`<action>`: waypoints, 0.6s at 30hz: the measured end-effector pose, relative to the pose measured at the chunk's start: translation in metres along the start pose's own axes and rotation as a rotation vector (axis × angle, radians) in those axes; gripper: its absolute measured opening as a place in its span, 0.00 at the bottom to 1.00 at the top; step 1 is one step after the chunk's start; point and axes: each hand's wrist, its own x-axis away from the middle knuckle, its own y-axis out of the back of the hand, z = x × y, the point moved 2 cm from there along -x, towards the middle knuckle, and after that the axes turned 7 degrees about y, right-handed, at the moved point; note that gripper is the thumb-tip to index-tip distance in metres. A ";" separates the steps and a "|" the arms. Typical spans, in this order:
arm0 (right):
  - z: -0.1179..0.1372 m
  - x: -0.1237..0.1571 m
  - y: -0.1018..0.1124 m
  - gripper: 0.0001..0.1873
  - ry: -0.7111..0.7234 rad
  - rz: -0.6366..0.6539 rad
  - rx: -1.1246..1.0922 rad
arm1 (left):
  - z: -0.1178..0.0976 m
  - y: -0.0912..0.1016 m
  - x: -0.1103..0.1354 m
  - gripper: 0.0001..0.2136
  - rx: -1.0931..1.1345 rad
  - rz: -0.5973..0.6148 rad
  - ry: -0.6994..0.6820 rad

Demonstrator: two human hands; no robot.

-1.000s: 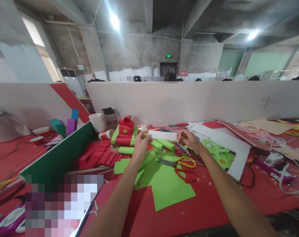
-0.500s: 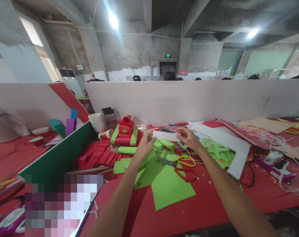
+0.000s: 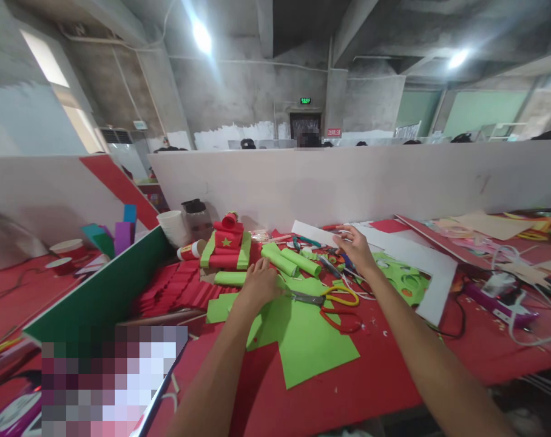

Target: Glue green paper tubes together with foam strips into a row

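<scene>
A white paper strip (image 3: pixel 312 233) is pinched at its right end by my right hand (image 3: pixel 355 247), with its left end free and tilted up. Below it lie two rolled light-green paper tubes (image 3: pixel 280 260). My left hand (image 3: pixel 261 283) is low over the green sheets, holding nothing I can see; its fingers are bent and slightly apart, their tips partly hidden. Scissors (image 3: pixel 309 298) with one yellow and one red handle rest on a green paper sheet (image 3: pixel 318 352), blades toward my left hand. A red-and-green paper model (image 3: pixel 227 243) with a star stands behind my left hand.
Folded red paper (image 3: pixel 175 288) lies left, beside a green board (image 3: pixel 98 285). White cups (image 3: pixel 173 226) and a dark-lidded jar (image 3: pixel 196 218) stand behind. Right are a cut-out green sheet (image 3: pixel 400 279), white board (image 3: pixel 439 291) and a purple power strip (image 3: pixel 503 306) with cables.
My left hand has let go of the white strip and moved down and left toward the green paper. The strip, still in my right hand, now tilts up at its left end.
</scene>
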 end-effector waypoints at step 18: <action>-0.007 -0.005 0.002 0.22 -0.008 -0.028 -0.095 | -0.002 0.006 0.005 0.23 0.103 0.163 -0.090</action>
